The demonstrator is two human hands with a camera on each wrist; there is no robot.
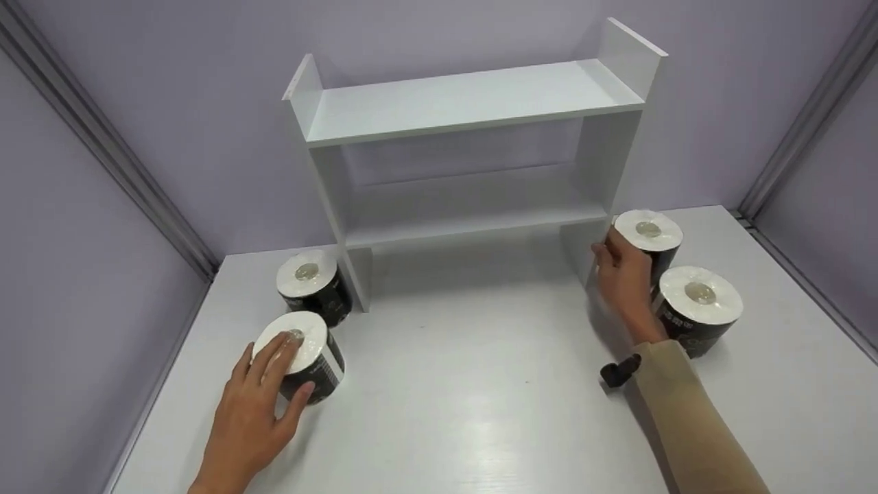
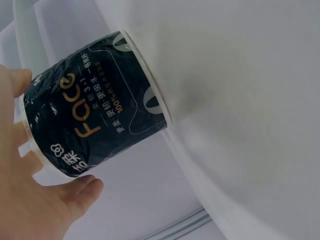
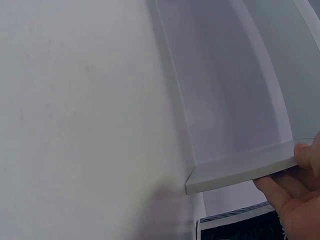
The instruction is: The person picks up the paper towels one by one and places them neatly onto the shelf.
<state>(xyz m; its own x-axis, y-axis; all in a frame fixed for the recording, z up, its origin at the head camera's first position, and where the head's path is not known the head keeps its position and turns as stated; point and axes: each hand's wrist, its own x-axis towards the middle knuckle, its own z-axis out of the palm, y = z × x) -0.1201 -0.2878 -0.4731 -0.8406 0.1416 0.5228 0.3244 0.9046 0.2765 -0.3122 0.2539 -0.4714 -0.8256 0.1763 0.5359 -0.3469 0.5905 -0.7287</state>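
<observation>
a hand could pass inside or beneath the shelf [image 1: 473,199]; two rolls [image 1: 315,363] block its left, two other rolls [image 1: 698,314] its right.

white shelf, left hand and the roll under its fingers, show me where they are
White shelf [image 1: 473,201], head view, lower board.
Left hand [image 1: 250,409], head view, back of the hand.
Roll [image 1: 314,374], head view, dark side wrapper.
</observation>
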